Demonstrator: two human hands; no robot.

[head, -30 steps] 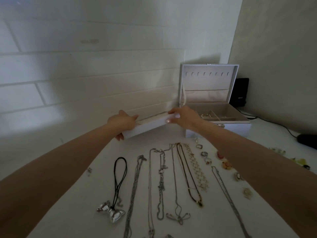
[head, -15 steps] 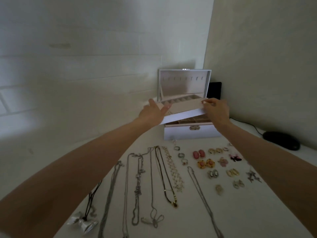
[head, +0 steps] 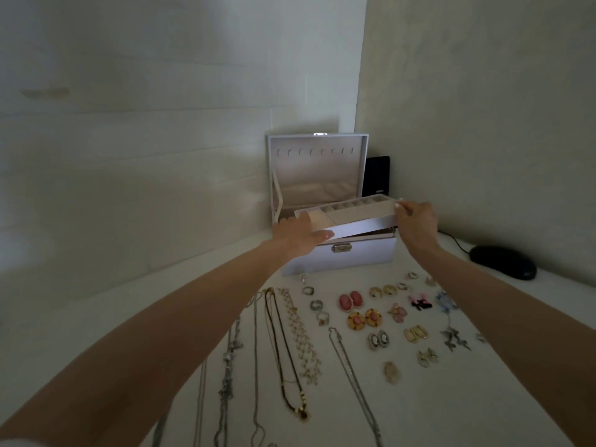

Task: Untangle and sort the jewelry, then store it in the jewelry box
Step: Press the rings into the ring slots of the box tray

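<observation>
Head view: a divided tray (head: 361,222) sits tilted just above the open jewelry box (head: 342,258), at the far side of the desk (head: 458,401). The left hand (head: 298,235) lays straight fingers against the tray's near left corner. The right hand (head: 416,221) pinches its right end. Nearer lie at least six necklaces (head: 301,341) on the left, three rings (head: 316,305) in a column, and earrings (head: 350,300) in pairs to the right.

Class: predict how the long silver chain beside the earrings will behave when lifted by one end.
The silver chain would likely hang limp, since it lies in gentle bends. Its fine links suggest little weight; it could snag the nearby earring.
</observation>
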